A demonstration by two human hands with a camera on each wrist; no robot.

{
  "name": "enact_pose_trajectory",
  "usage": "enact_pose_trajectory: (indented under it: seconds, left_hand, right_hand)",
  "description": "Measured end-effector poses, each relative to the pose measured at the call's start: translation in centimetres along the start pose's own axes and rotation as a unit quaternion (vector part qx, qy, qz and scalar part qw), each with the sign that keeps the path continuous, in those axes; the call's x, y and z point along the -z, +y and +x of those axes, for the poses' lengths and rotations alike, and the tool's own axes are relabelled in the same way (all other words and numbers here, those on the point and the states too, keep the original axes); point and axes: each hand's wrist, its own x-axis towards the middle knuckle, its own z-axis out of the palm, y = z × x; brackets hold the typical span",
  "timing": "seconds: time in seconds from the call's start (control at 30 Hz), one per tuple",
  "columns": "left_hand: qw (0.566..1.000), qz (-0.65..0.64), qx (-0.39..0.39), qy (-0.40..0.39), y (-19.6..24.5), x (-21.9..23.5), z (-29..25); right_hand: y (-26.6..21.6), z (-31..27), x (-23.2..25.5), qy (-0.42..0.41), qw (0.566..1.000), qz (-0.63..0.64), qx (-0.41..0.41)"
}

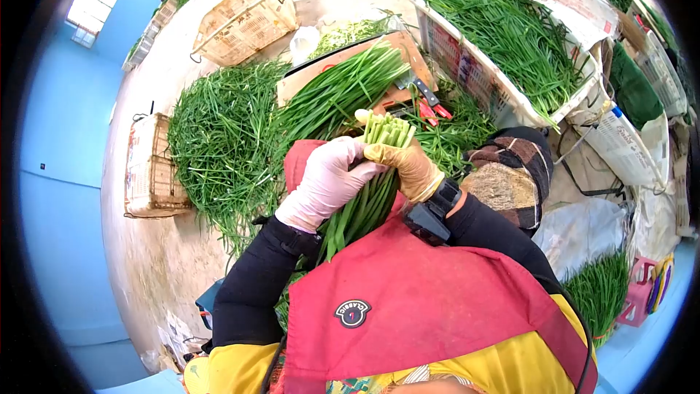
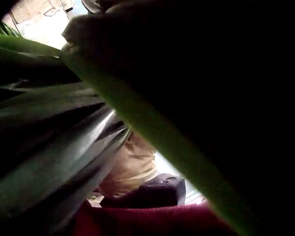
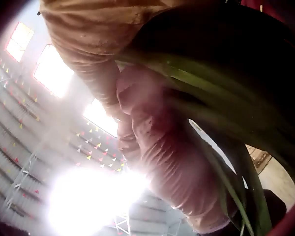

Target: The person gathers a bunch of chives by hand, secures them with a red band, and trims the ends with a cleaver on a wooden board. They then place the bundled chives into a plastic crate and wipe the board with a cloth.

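Note:
A bunch of green garlic stalks [image 1: 390, 131] is held in front of the chest, pale cut ends upward and long leaves hanging toward the red apron [image 1: 423, 299]. My right hand [image 1: 410, 169], in a yellowish glove, grips it from the right, just below the pale ends. From the left my left hand [image 1: 332, 179], in a pinkish-white glove, holds it with thumb and fingers close to the right hand's. Dark leaves [image 2: 49, 147] fill much of the left wrist view. In the right wrist view, the pink-gloved fingers [image 3: 162, 142] press up against the leaves.
Ahead lies a board [image 1: 289, 90] bearing more stalks [image 1: 343, 87], a black-handled knife [image 1: 425, 93] and a red-handled tool [image 1: 430, 113]. Loose greens [image 1: 226, 131] pile at left. A full crate [image 1: 467, 66] stands right; other crates [image 1: 244, 18] stand behind and at far left.

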Motion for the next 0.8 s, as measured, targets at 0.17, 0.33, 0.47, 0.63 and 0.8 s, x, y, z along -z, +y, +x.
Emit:
enact_pose_trajectory:
  seconds: [0.17, 0.33, 0.47, 0.63, 0.8]
  left_hand:
    - [0.979, -0.172, 0.106, -0.023, -1.8, 0.3, 0.0]
    - [0.997, 0.034, -0.051, 0.042, -1.8, 1.0, 1.7]
    - [0.995, -0.030, 0.038, 0.088, -2.7, 3.6, 3.0]
    - [0.899, 0.375, 0.090, -0.209, -3.5, 7.7, 4.5]
    - [0.946, 0.258, -0.157, -0.121, 1.6, 5.2, 9.1]
  right_hand:
    - [-0.8, -0.3, 0.0, -0.002, 0.999, -0.005, -0.036]
    - [-1.1, -0.5, 0.2, 0.009, 0.999, -0.035, -0.004]
    - [-1.6, -0.9, 0.7, 0.023, 0.998, -0.008, -0.053]
    - [-1.2, -1.1, 1.3, 0.004, 1.000, 0.002, -0.030]
    - [-1.6, -1.1, 0.6, -0.005, 0.998, -0.027, -0.052]
